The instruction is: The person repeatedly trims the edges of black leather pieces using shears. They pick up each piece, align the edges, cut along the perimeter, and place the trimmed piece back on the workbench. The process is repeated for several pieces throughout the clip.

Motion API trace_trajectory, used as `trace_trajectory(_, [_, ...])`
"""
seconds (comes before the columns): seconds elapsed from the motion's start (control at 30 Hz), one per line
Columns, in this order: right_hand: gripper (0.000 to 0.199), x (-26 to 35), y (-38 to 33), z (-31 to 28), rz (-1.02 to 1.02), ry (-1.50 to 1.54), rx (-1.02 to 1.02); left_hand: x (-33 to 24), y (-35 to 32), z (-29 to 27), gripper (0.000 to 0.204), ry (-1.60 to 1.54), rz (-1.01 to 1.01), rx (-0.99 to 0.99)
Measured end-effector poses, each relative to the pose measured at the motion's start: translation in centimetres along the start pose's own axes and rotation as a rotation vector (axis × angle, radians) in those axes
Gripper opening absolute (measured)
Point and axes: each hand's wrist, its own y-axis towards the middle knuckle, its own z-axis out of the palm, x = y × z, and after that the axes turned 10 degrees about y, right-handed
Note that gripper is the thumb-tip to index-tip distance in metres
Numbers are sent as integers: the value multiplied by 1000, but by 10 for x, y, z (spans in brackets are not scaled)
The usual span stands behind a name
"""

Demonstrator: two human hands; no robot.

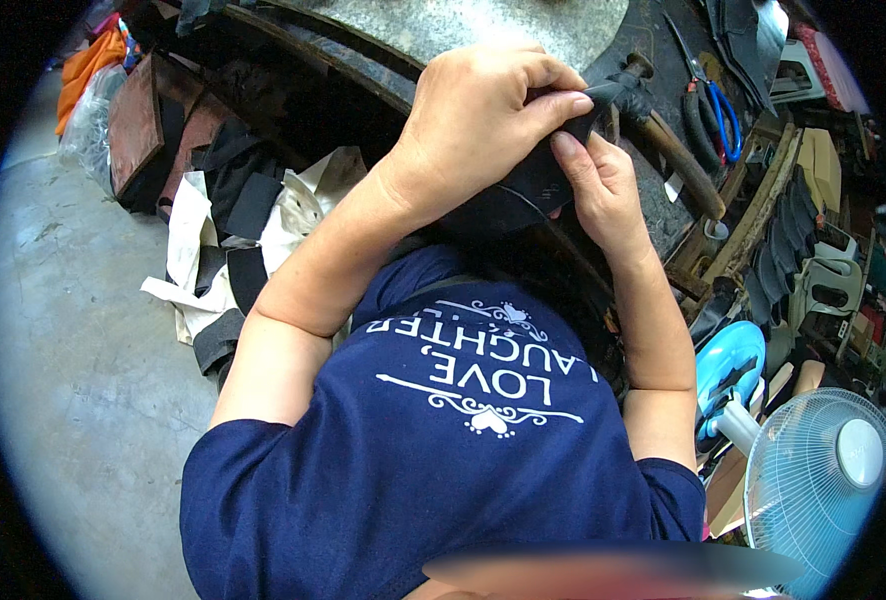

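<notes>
Both hands meet over my lap at the near side of the workbench. My left hand (493, 125) pinches the upper edge of a black, leather-like piece (531, 188) between thumb and bent fingers. Close by on the right, my right hand (603, 185) grips the same piece, its thumb pressed on the edge and its fingers curled behind. The piece hangs down between the hands, with small pale marks on its face. Part of it is hidden behind my left hand and wrist. Just beyond the fingertips lies a hammer (678, 160) with a wooden handle.
Blue-handled scissors (725, 120) lie at the bench's far right, beside a rounded grey slab (503, 22). Black and white scraps (198, 240) are heaped on the floor at left. A fan (813, 480) stands at lower right, near a blue stool-like seat (733, 365).
</notes>
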Motion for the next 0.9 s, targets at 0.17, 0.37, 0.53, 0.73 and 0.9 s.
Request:
trace_trajectory(0.17, [28,2,-1,0,18,-22,21,0,4,4,14,-84,-36,-11])
trace_trajectory(0.37, [28,4,0,0,19,-28,36,-1,6,5,13,-172,-116,45])
trace_trajectory(0.53, [28,4,-1,0,18,-7,44,-3,9,7,13,-146,-91,18])
trace_trajectory(0.73, [29,3,0,0,14,-37,36,-3,16,10,15,-76,-90,29])
trace_trajectory(0.9, [31,6,1,0,-21,-114,51,-1,23,16,17,22,-3,-32])
